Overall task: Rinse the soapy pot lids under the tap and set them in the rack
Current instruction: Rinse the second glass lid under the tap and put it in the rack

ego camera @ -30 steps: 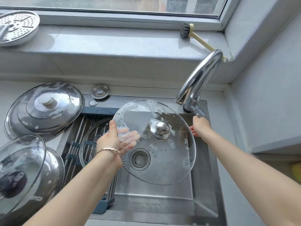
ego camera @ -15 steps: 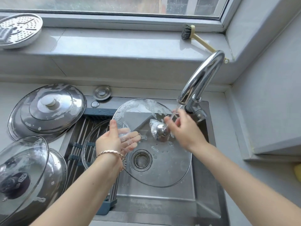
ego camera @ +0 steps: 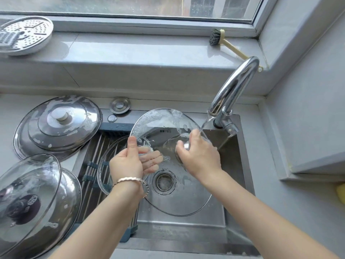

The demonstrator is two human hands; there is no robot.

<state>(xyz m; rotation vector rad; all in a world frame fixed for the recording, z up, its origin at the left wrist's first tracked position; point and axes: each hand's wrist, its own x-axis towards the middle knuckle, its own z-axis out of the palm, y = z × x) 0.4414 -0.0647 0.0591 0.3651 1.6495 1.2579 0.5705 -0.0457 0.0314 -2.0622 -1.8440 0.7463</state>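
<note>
Water's now running from the curved chrome tap [ego camera: 235,86]; right hand [ego camera: 199,156] has closed over the knob of the round clear glass lid [ego camera: 179,193], left hand [ego camera: 128,161] gripping its rim above the steel sink [ego camera: 233,184].

No text, label or number can be read — none anywhere.

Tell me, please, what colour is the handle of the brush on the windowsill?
Pale cream-yellow handle, with dark bristles; seen best in the head view.
</note>
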